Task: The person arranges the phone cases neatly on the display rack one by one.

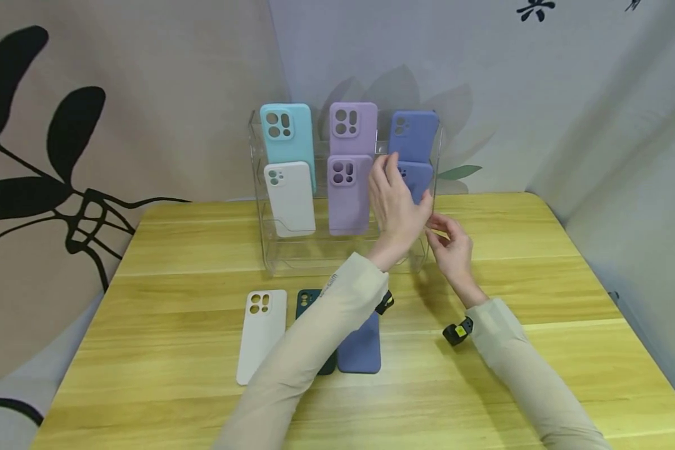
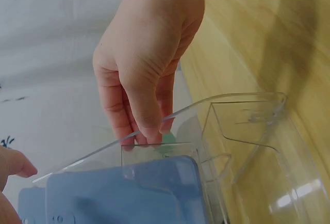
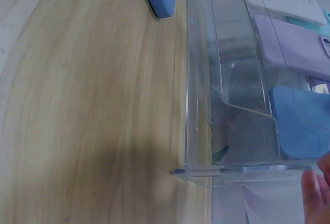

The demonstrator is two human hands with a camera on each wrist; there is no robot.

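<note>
A clear acrylic display stand holds phone cases in two rows. My left hand is in front of the lower blue phone case, fingers fairly straight, partly covering it; its thumb comes near the side panel's edge. At the stand's right side panel, my right hand pinches the edge between thumb and fingers, as the left wrist view shows. Only a few right fingertips enter the right wrist view. Behind stands the upper blue phone case.
The stand also holds a turquoise case, a white case and two purple cases. On the wooden table lie another white case, a dark green case and a blue case, partly under my left sleeve.
</note>
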